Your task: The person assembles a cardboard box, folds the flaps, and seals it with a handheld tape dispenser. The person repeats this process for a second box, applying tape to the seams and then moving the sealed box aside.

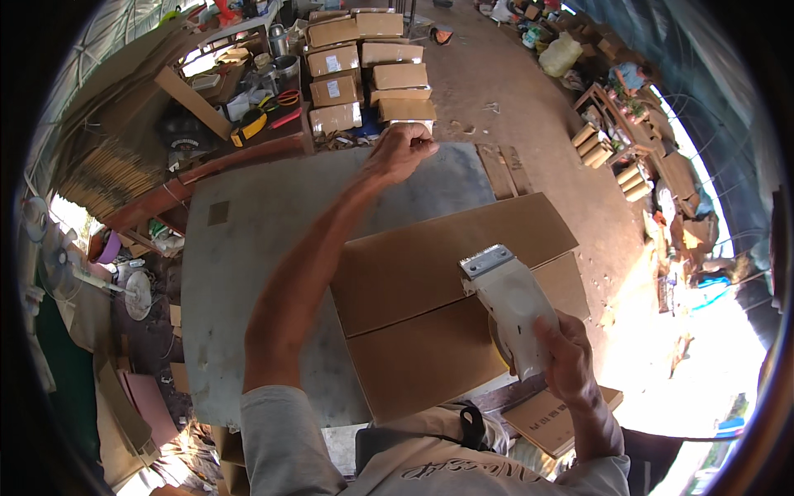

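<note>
In my right hand (566, 356) is a white tape dispenser (518, 304) with a serrated metal cutting edge pointing away from me. The yellowish rim of a tape roll (498, 347) shows along its left side. Beneath the dispenser lies a cardboard box (409, 335), its long flaps meeting at a seam. The box rests on a worn grey tabletop (248, 260). My left hand (402, 152) reaches out over the far part of the table, fingers curled in, with nothing visible in them.
Closed cartons (335, 90) stand stacked beyond the table. At the left, a workbench (248, 152) bears a yellow tape measure (250, 127) and red-handled scissors (288, 97). A pedestal fan (133, 291) stands left. Flat cardboard (549, 421) lies low at right. Another person (629, 77) is far right.
</note>
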The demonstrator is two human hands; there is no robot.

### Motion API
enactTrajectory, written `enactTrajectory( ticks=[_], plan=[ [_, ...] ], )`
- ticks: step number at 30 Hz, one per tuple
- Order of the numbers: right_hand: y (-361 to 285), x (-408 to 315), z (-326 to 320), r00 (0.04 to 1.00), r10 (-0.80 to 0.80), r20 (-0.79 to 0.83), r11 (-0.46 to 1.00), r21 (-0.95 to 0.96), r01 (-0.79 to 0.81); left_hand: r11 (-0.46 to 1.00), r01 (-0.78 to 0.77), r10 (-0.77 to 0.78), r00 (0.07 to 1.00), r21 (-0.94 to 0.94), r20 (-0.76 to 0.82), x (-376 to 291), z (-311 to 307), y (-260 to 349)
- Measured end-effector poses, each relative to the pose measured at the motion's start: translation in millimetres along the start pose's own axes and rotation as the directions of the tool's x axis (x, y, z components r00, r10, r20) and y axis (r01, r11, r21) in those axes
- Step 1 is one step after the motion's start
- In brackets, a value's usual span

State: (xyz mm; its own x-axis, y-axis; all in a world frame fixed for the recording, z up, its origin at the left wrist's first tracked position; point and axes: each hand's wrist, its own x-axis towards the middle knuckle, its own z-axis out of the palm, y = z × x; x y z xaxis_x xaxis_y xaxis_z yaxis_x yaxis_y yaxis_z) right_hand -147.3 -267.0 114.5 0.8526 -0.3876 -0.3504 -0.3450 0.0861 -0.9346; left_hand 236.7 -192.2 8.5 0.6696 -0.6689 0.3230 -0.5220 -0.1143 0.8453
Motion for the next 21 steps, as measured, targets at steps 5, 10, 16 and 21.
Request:
enactTrajectory(
  ticks=[5,10,16,21],
  plan=[
    [5,1,-1,0.999,0.033,-0.027,0.999,0.036,-0.032,0.995,-0.101,0.099,0.987,0.007,0.125,16,6,-11],
    [9,8,-5,0.998,0.062,-0.02,0.997,0.047,-0.061,0.99,-0.117,0.1,0.976,0.082,0.191,31,9,-20],
    [8,10,-8,0.994,0.106,-0.031,0.994,0.004,-0.106,0.996,-0.07,0.055,0.967,0.051,0.247,19,19,-54],
    [4,12,-9,0.993,0.116,-0.015,0.993,0.004,-0.115,0.985,0.17,-0.145,0.909,-0.03,0.391,-2,35,-73]
  ],
)
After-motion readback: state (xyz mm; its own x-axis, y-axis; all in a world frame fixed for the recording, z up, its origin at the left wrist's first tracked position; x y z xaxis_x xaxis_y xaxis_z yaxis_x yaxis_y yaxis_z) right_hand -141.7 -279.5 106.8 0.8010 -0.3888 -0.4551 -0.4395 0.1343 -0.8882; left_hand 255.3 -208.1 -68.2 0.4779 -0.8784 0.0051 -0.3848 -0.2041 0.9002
